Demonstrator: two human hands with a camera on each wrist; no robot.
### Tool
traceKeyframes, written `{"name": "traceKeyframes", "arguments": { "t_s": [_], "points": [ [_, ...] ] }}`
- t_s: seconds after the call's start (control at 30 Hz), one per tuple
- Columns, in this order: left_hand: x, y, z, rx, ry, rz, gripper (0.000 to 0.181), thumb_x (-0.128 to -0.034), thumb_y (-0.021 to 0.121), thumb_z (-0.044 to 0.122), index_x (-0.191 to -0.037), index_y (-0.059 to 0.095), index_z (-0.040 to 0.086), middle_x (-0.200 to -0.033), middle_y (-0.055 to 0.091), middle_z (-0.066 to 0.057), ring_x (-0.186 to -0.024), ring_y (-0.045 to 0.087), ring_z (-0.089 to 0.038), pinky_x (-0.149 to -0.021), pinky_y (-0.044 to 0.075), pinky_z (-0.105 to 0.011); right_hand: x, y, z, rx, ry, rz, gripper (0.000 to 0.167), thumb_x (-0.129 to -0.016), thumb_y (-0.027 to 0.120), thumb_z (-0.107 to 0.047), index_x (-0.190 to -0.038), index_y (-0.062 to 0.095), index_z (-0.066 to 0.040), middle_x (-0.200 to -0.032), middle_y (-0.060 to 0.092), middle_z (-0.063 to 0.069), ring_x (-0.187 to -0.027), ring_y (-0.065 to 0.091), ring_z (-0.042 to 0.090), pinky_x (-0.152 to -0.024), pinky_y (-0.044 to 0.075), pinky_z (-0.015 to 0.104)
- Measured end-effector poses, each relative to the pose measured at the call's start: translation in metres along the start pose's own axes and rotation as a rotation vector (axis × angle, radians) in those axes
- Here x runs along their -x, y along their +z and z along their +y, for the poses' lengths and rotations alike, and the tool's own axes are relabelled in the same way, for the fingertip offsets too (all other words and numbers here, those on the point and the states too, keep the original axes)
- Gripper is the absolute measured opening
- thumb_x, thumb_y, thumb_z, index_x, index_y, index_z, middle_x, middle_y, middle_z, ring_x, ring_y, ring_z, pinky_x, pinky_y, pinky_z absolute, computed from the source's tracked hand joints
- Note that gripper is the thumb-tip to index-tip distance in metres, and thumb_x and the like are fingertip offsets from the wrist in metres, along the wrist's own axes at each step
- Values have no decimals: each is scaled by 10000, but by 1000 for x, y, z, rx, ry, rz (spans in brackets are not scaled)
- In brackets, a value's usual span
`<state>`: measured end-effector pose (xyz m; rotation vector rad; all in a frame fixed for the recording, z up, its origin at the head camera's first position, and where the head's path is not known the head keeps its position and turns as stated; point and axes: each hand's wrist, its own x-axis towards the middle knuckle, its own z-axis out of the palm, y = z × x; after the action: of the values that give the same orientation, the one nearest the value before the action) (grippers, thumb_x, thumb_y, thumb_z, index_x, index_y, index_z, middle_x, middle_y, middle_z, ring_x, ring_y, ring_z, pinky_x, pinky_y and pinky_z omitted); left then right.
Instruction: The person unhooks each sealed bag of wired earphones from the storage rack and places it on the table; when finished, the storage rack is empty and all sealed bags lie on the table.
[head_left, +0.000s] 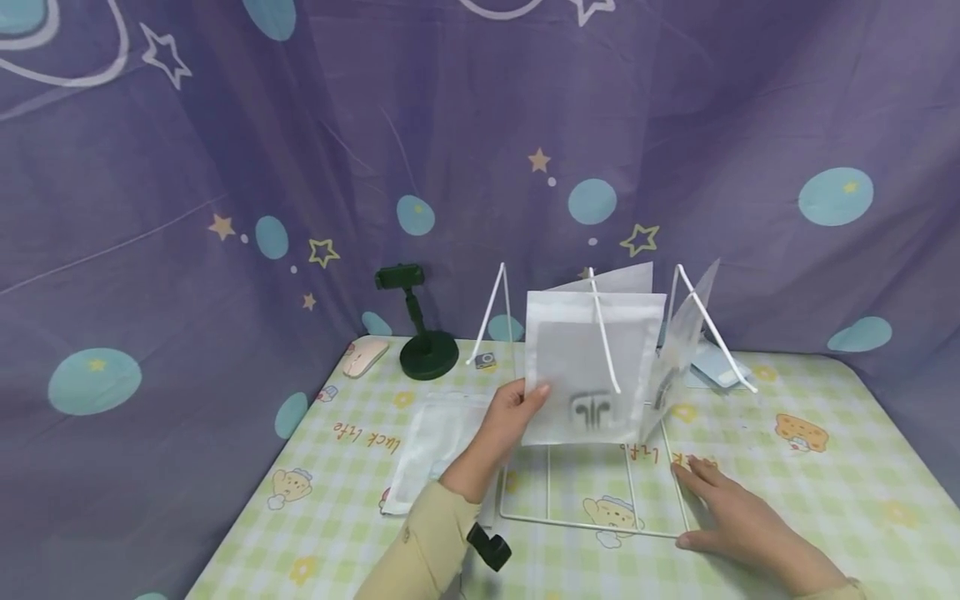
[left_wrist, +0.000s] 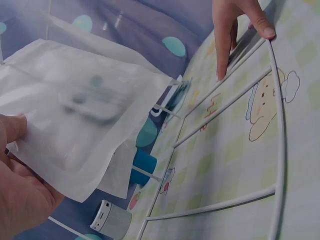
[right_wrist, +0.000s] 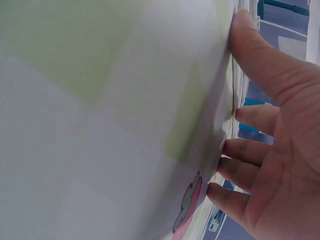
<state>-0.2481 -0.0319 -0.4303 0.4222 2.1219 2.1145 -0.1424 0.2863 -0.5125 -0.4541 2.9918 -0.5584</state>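
Observation:
A white wire rack (head_left: pixel 592 525) stands on the table, with slanted prongs at the top. On its middle prong hangs a frosted zip bag (head_left: pixel 558 358) printed with a pair of earbuds. My left hand (head_left: pixel 512 412) pinches this bag by its left edge, thumb in front; the left wrist view shows the frosted bag (left_wrist: pixel 75 105) close up. Behind it part of another bag (head_left: pixel 630 277) shows, and a further translucent bag (head_left: pixel 681 358) hangs toward the right prong. My right hand (head_left: pixel 738 517) touches the rack's right base wire with its fingers spread and fairly straight.
Left of the rack, a white zip bag (head_left: pixel 431 454) lies flat, partly under my left forearm. Farther back are a dark green phone stand (head_left: pixel 427 354), a pale mouse (head_left: pixel 366 358) and a small square item (head_left: pixel 486 361). Light blue packets (head_left: pixel 720 367) lie behind the rack's right side.

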Motion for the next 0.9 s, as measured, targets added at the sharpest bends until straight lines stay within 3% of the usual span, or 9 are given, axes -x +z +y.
{"name": "traceKeyframes", "arguments": {
  "t_s": [0.27, 0.47, 0.6, 0.9],
  "points": [
    [17, -6, 7, 19, -12, -16, 316, -989, 583, 169, -1125, 636, -112, -1042, 694, -137, -829, 602, -107, -773, 485, -276, -1, 0, 0, 6, -8, 12, 1016, -630, 777, -639, -1405, 505, -40, -1428, 411, 321, -1263, 414, 543, -920, 428, 622],
    [32, -8, 12, 19, -37, -37, 341, -989, 586, 199, -1130, 636, -108, -1019, 699, -116, -826, 615, -109, -772, 498, -282, 0, -1, 0, 1, 0, -2, 1022, -628, 777, -639, -1409, 501, -40, -1430, 405, 325, -1268, 403, 547, -924, 419, 631],
    [41, -9, 15, 30, -49, -57, 346, -990, 582, 194, -1128, 628, -120, -1054, 699, -129, -852, 630, -112, -796, 501, -291, 1, 1, 1, 4, -19, 30, 1005, -630, 779, -634, -1395, 516, -37, -1423, 420, 319, -1262, 414, 542, -920, 426, 623],
    [54, -18, 13, 14, -50, -120, 324, -992, 573, 164, -1054, 624, -150, -958, 698, 16, -845, 600, -106, -784, 476, -279, 1, 1, 1, 5, -19, 34, 1013, -632, 765, -650, -1401, 512, -40, -1426, 418, 315, -1265, 408, 543, -923, 424, 623]
  ]
}}
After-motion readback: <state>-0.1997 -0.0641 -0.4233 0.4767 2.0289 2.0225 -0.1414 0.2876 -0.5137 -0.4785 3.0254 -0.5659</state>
